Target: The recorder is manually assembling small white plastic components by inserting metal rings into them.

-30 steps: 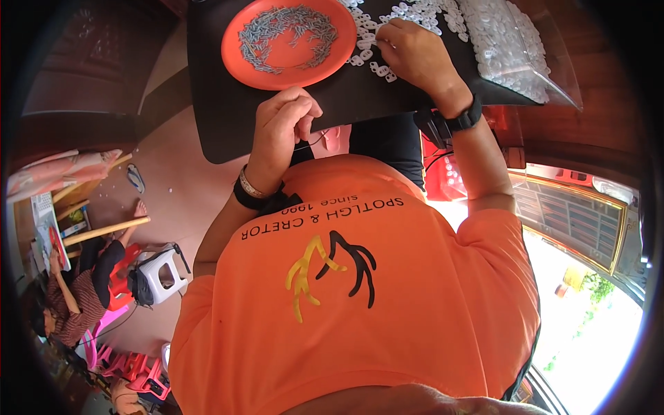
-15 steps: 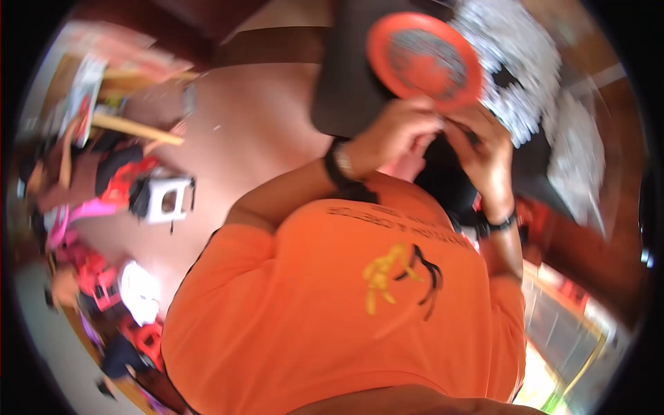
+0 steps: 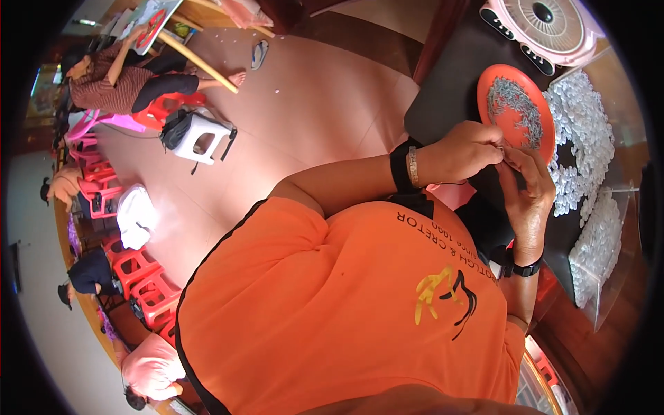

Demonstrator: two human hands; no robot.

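My left hand [image 3: 469, 151] and my right hand [image 3: 529, 181] meet fingertip to fingertip at the near edge of an orange plate [image 3: 542, 95]. Both are closed in a pinch; whatever sits between the fingers is too small to make out. Many thin grey metal-looking pieces [image 3: 510, 95] lie scattered on the plate. Just right of it spreads a heap of small clear plastic pieces [image 3: 588, 117]. More clear pieces [image 3: 596, 242] fill a transparent-walled container nearer to me. All of this rests on a dark tabletop [image 3: 446, 104].
A pink-rimmed fan-like device [image 3: 546, 31] stands at the table's far end. Over the tiled floor to the left are a white stool [image 3: 204, 138] with a black bag [image 3: 178, 129], red chairs [image 3: 155, 294] and a slipper [image 3: 259, 55]. Several other people sit along the left side, one person [image 3: 114, 86] at another table.
My view has swung, so hands, plate and clear pieces appear farther right and the plate lower. The fan-like device has come into sight. My hands stay together, fingers pinched.
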